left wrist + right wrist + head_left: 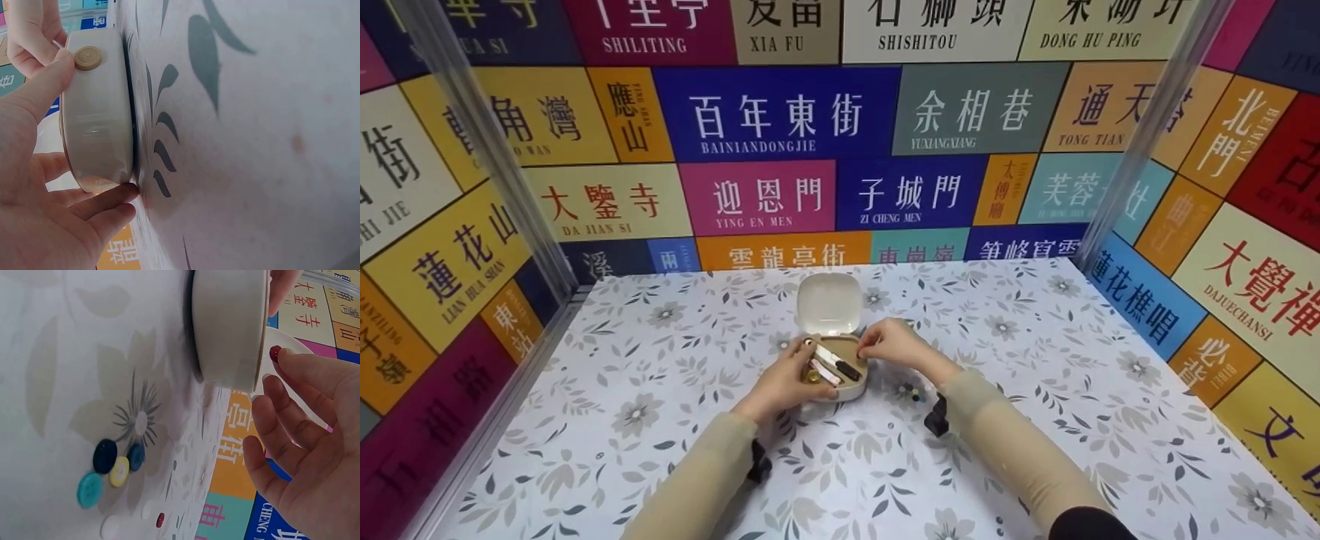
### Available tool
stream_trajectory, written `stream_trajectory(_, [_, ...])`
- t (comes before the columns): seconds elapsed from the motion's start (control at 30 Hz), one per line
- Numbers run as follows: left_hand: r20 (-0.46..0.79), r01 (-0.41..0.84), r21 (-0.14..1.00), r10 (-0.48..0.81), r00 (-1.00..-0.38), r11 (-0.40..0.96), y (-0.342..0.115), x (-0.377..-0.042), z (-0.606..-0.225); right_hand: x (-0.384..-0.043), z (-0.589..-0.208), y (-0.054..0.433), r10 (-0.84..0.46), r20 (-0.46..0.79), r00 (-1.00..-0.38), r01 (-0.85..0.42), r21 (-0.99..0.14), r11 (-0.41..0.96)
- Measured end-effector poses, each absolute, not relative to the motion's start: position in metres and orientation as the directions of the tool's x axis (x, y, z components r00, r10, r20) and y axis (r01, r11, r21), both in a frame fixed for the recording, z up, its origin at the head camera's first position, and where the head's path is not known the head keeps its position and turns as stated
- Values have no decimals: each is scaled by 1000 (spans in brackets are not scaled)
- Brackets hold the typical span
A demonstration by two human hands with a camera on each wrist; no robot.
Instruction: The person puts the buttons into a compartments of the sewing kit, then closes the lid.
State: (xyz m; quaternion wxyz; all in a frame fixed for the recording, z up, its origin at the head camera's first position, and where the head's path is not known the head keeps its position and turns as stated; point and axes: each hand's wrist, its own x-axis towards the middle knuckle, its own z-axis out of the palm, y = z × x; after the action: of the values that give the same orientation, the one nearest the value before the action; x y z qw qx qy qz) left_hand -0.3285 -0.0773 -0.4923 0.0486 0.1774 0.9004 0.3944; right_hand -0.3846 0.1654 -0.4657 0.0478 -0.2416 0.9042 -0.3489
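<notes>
A cream sewing-kit-like case (851,392) sits on the table with its lid (829,301) raised at the back. My left hand (786,381) grips it from the left, thumb by the round tan clasp knob (88,58) and fingers around the side. Inside lie a white pen-like stick with a black end (835,360), a slimmer pinkish-white stick (826,373) and a small gold round piece (814,376). Between thumb and index finger, my right hand (901,346) pinches a red button (275,353) at the case's right rim; its other fingers are spread loosely.
Several loose buttons (913,394) lie right of the case; the right wrist view shows a teal button (90,490), a navy button (105,456), a yellow button (119,471) and others. A floral cloth (637,412) covers the table. Sign-printed walls (780,112) stand around it.
</notes>
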Motion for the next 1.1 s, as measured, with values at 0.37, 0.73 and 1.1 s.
stream_trajectory(0.37, [68, 304, 705, 366, -928, 641, -77, -327, -494, -383, -474, 164, -479, 66, -876, -402, -648, 647])
stream_trajectory(0.73, [60, 296, 704, 361, -931, 646, -78, -327, -493, -381, -472, 157, -450, 78, -890, -397, -618, 678])
stream_trajectory(1.1, [47, 286, 708, 361, -931, 646, -76, -330, -491, -380, -475, 158, -380, 73, -922, -343, -610, 715])
